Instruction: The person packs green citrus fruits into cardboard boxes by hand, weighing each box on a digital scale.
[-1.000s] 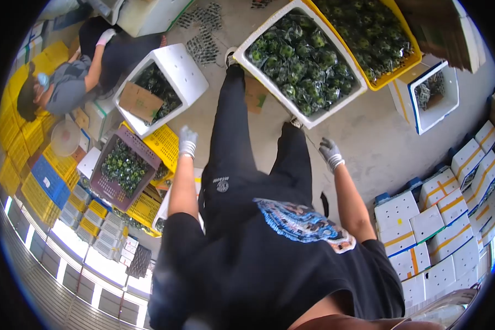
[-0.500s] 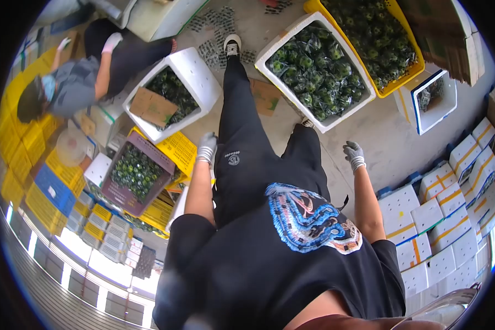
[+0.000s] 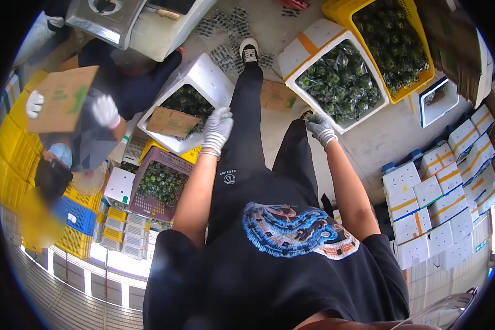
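Observation:
My left hand [image 3: 218,129], in a grey-white knitted glove, hangs in front of my left thigh with its fingers loosely bent and nothing seen in them. In the view it overlaps the edge of a white foam box [image 3: 217,80] of dark green bagged produce, with a cardboard piece [image 3: 173,122] lying on top. My right hand [image 3: 320,130], gloved alike, is empty with loose fingers, beside my right leg. Nearest to it is the corner of a larger white foam box [image 3: 295,58] full of green produce in clear bags [image 3: 338,82].
A yellow crate [image 3: 430,74] of produce stands behind the large box. At left a co-worker holds up a cardboard sheet [image 3: 63,99]. A purple crate [image 3: 148,206] sits at lower left. White boxes [image 3: 412,201] are stacked at right. A flat cardboard piece [image 3: 278,96] lies on the floor.
Both my hands have come inward and up. My right hand is now closer to the large foam box. The co-worker now holds a cardboard sheet. The surroundings have shifted slightly in view.

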The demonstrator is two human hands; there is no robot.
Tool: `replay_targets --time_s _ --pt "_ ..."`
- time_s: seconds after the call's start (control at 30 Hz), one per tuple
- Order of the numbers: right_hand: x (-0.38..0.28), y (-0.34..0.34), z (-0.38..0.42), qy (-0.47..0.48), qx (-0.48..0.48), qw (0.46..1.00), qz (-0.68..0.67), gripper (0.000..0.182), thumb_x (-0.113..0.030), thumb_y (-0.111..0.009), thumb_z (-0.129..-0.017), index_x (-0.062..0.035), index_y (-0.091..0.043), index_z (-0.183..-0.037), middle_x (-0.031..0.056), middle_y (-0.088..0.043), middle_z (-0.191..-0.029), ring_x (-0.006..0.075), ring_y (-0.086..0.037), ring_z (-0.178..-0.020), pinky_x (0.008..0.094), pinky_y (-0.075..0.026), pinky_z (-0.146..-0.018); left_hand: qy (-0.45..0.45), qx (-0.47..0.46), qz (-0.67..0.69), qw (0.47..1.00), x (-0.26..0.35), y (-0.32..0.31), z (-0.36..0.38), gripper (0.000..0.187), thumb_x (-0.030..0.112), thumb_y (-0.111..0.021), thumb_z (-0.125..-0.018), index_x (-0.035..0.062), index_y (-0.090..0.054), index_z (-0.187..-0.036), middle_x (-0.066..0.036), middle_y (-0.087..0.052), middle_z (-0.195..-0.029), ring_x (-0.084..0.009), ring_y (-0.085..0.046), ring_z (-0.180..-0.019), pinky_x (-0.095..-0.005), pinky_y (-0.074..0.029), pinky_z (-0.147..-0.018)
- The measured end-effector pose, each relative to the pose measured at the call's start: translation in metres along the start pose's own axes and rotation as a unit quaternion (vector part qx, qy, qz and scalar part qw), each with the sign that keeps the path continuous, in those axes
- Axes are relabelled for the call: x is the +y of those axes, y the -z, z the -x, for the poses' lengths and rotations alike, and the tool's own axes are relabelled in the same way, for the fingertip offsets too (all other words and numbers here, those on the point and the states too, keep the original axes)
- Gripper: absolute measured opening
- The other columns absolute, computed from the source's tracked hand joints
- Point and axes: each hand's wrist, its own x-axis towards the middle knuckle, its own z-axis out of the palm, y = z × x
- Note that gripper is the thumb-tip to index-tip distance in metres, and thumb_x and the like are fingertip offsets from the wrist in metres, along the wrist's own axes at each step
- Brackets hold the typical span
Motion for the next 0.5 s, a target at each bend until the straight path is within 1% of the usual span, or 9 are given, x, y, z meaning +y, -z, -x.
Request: replay_targets --time_s 0.03,0.17,0.2,0.27,0.3,0.4,0.43,0.47,0.5 --pt "-0.002 -0.002 -0.002 -0.040 -0.015 0.999 0.013 0.032 -0.019 -0.068 -0.073 -0.0050 -0.067 -0.102 0.0106 -0.068 -0.089 0.0207 -0.065 -0.084 0.0302 -0.050 -0.078 0.000 0.004 -0.049 0.999 0.007 -0.015 -0.002 0.033 0.001 -0.056 -0.076 0.0036 -0.058 -0.109 -0.014 -0.065 -0.098 -0.0219 -0.063 -0.091 -0.0313 -0.049 -0.082" --pt "0.047 -0.030 -0.057 -0.034 -0.022 0.998 0.041 0.031 -0.017 -0.068 -0.070 -0.0072 -0.068 -0.100 0.0104 -0.068 -0.087 0.0195 -0.064 -0.079 0.0306 -0.050 -0.074 -0.024 0.043 -0.199 0.979 0.017 -0.044 -0.011 0.038 0.003 -0.057 -0.071 0.0048 -0.057 -0.109 -0.016 -0.063 -0.096 -0.0283 -0.062 -0.087 -0.0362 -0.049 -0.080" --pt "0.070 -0.042 -0.082 -0.025 -0.031 0.999 0.006 0.032 -0.017 -0.069 -0.070 -0.0067 -0.068 -0.100 0.0105 -0.069 -0.088 0.0205 -0.065 -0.080 0.0306 -0.050 -0.076 -0.060 0.078 -0.206 0.974 0.011 -0.052 -0.013 0.039 0.004 -0.057 -0.070 0.0052 -0.057 -0.109 -0.015 -0.063 -0.096 -0.0291 -0.061 -0.088 -0.0376 -0.048 -0.080" --pt "0.059 -0.054 -0.103 -0.112 -0.078 0.991 0.007 0.033 -0.017 -0.070 -0.069 -0.0067 -0.068 -0.100 0.0107 -0.069 -0.089 0.0215 -0.064 -0.084 0.0307 -0.050 -0.079 -0.137 0.149 -0.223 0.954 -0.006 -0.066 -0.008 0.040 0.005 -0.058 -0.068 0.0061 -0.057 -0.108 -0.014 -0.062 -0.096 -0.0307 -0.059 -0.089 -0.0406 -0.046 -0.082" --pt "0.092 -0.072 -0.139 -0.066 -0.079 0.994 0.037 0.035 -0.020 -0.069 -0.071 -0.0074 -0.067 -0.104 0.0123 -0.068 -0.097 0.0250 -0.064 -0.092 0.0320 -0.048 -0.086 -0.157 0.161 -0.241 0.944 -0.014 -0.073 -0.007 0.040 0.004 -0.058 -0.068 0.0059 -0.057 -0.108 -0.014 -0.061 -0.097 -0.0316 -0.057 -0.092 -0.0421 -0.044 -0.084" --pt "0.147 -0.111 -0.236 -0.028 -0.053 0.987 0.148 0.041 -0.027 -0.065 -0.073 -0.0086 -0.065 -0.109 0.0150 -0.063 -0.113 0.0285 -0.059 -0.107 0.0330 -0.043 -0.096 -0.189 0.173 -0.301 0.919 -0.037 -0.089 0.000 0.041 0.003 -0.058 -0.068 0.0042 -0.055 -0.109 -0.015 -0.059 -0.102 -0.0348 -0.053 -0.098 -0.0453 -0.040 -0.088" --pt "0.153 -0.121 -0.265 -0.037 -0.039 0.974 0.218 0.053 -0.034 -0.063 -0.073 -0.0095 -0.059 -0.120 0.0145 -0.055 -0.127 0.0296 -0.051 -0.119 0.0341 -0.038 -0.103 -0.194 0.180 -0.316 0.911 -0.042 -0.095 0.001 0.041 0.003 -0.058 -0.069 0.0026 -0.055 -0.110 -0.016 -0.057 -0.103 -0.0352 -0.052 -0.099 -0.0446 -0.040 -0.090" --pt "0.181 -0.139 -0.311 0.006 0.008 0.972 0.234 0.053 -0.036 -0.062 -0.074 -0.0086 -0.059 -0.118 0.0153 -0.058 -0.123 0.0315 -0.054 -0.113 0.0352 -0.041 -0.098 -0.201 0.184 -0.332 0.903 -0.046 -0.100 0.002 0.041 0.003 -0.058 -0.069 0.0010 -0.054 -0.110 -0.017 -0.056 -0.104 -0.0357 -0.051 -0.099 -0.0440 -0.039 -0.091" --pt "0.194 -0.148 -0.341 0.012 0.022 0.970 0.241 0.052 -0.036 -0.062 -0.074 -0.0085 -0.059 -0.118 0.0153 -0.058 -0.122 0.0317 -0.054 -0.112 0.0354 -0.041 -0.097 -0.181 0.173 -0.346 0.904 -0.050 -0.106 0.004 0.041 0.003 -0.058 -0.069 0.0000 -0.053 -0.110 -0.018 -0.054 -0.105 -0.0356 -0.050 -0.100 -0.0439 -0.039 -0.092"
